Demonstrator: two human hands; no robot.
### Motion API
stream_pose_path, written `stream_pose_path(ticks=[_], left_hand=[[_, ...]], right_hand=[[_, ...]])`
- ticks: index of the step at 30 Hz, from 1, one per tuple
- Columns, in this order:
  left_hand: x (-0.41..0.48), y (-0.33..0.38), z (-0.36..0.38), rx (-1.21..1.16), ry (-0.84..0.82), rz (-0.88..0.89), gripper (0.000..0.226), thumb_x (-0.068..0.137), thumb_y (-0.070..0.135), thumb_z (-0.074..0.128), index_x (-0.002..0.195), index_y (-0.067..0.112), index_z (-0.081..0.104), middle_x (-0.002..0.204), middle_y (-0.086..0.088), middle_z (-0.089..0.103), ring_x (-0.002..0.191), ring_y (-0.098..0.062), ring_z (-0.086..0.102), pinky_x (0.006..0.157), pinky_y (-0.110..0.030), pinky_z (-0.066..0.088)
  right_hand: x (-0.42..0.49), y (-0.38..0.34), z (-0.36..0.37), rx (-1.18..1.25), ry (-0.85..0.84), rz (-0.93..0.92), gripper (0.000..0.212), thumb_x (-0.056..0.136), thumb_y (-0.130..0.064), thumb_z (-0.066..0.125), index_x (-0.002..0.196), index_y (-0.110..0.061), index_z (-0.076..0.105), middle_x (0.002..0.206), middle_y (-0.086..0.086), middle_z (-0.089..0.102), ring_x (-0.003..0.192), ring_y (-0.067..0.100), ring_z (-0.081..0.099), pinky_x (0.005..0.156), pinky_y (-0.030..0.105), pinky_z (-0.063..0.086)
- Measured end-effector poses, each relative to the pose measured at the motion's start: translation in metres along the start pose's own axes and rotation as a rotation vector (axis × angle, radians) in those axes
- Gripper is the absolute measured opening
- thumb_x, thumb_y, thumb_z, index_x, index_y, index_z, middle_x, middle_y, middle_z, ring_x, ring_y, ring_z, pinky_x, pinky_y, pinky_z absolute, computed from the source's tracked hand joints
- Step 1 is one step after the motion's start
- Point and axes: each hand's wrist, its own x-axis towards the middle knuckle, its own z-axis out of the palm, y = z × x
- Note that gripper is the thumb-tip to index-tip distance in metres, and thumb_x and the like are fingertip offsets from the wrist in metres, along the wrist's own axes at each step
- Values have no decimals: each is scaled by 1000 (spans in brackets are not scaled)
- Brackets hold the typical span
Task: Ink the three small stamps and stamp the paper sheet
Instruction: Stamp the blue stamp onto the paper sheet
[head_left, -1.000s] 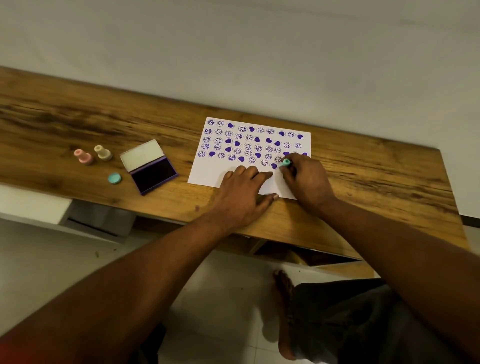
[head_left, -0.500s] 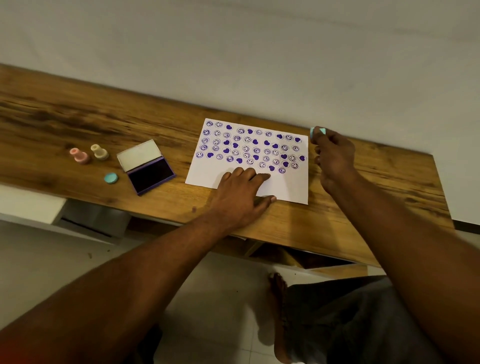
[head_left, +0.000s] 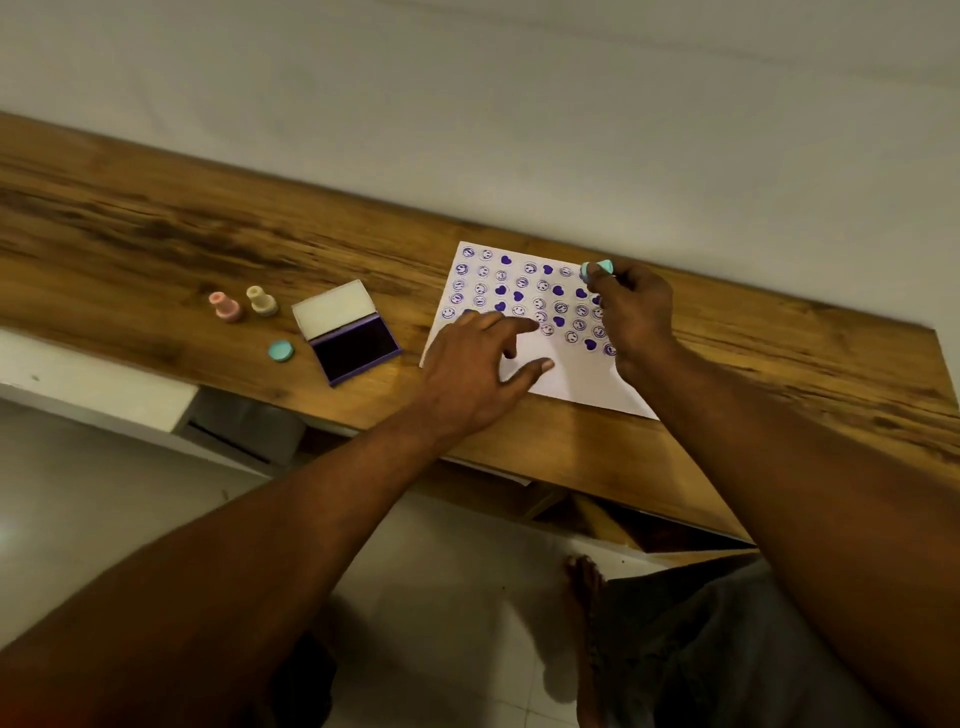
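A white paper sheet (head_left: 566, 382) covered with several purple smiley and heart prints lies on the wooden table (head_left: 156, 244). My right hand (head_left: 634, 312) pinches a small teal stamp (head_left: 597, 270) above the sheet's far right part. My left hand (head_left: 475, 369) hovers with spread fingers over the sheet's near left corner. Left of the sheet is an open ink pad (head_left: 348, 338) with a dark purple surface. A pink stamp (head_left: 225, 305) and a cream stamp (head_left: 261, 300) stand further left. A teal cap (head_left: 281, 351) lies near the pad.
The table's near edge runs diagonally, with tiled floor (head_left: 441, 597) below it. A bare foot (head_left: 584, 577) and a grey clothed leg (head_left: 701, 649) show under the table. A pale wall (head_left: 467, 104) rises behind the table.
My right hand lifted the teal stamp off the sheet, swung out right, then came back over the sheet. My left hand rose from flat on the paper, fingers now spread.
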Motion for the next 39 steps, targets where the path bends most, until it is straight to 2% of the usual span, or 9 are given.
stream_pose_path(ticks=[5, 9, 11, 14, 16, 19, 22, 28, 39], left_hand=[[-15, -42, -55, 21, 133, -111, 45, 97, 61, 64, 127, 28, 72, 93, 12, 63, 91, -9, 59, 74, -31, 48], [-41, -80, -101, 31, 275, -238, 31, 91, 48, 76, 111, 25, 75, 94, 8, 70, 91, -11, 64, 73, -32, 52], [-60, -100, -121, 60, 319, -324, 25, 87, 44, 82, 101, 25, 75, 89, 13, 68, 87, -6, 64, 70, -28, 49], [-85, -128, -142, 55, 281, -440, 25, 83, 48, 86, 94, 31, 71, 81, 16, 64, 69, -1, 62, 58, -22, 42], [-97, -145, -148, 66, 251, -521, 34, 79, 56, 87, 96, 33, 69, 81, 16, 65, 66, -2, 62, 54, -24, 42], [-105, -165, -147, 120, 225, -621, 51, 76, 66, 84, 114, 37, 67, 87, 17, 66, 75, -2, 60, 58, -24, 38], [-106, -177, -141, 147, 188, -609, 60, 80, 67, 78, 130, 36, 67, 90, 17, 66, 82, -4, 60, 66, -27, 42], [-100, -183, -134, 150, 179, -584, 48, 89, 62, 71, 130, 37, 70, 97, 14, 74, 86, -8, 68, 73, -33, 59], [-98, -189, -136, 85, 168, -616, 42, 89, 53, 77, 128, 38, 72, 88, 19, 66, 82, -4, 65, 72, -33, 59]], right_hand=[[-10, -5, 45, -157, -54, -109, 30, 98, -40, 72, 118, -19, 75, 107, -1, 78, 98, 16, 75, 76, 30, 63], [-34, -11, 95, -235, -198, -253, 23, 101, -41, 67, 113, -23, 75, 105, -4, 77, 98, 13, 75, 89, 37, 63], [-51, -12, 123, -240, -279, -322, 26, 101, -38, 67, 116, -19, 75, 106, -4, 77, 101, 12, 73, 93, 33, 60], [-75, -12, 164, -321, -415, -425, 23, 99, -37, 69, 116, -23, 75, 103, -7, 75, 97, 8, 69, 83, 25, 56], [-90, -13, 188, -396, -503, -494, 19, 98, -38, 69, 115, -30, 72, 95, -14, 70, 88, 4, 66, 72, 18, 51], [-110, -12, 215, -522, -598, -657, 20, 99, -40, 67, 117, -31, 70, 93, -17, 67, 78, 0, 60, 62, 11, 38], [-122, -8, 233, -684, -673, -776, 22, 101, -40, 63, 120, -30, 69, 106, -11, 73, 85, 3, 59, 68, 16, 39], [-130, -7, 248, -911, -714, -830, 23, 103, -36, 59, 124, -31, 66, 117, -4, 74, 103, 17, 66, 86, 40, 56], [-128, -8, 257, -1107, -714, -926, 27, 103, -38, 55, 128, -30, 66, 122, -2, 72, 113, 19, 63, 99, 46, 52]])
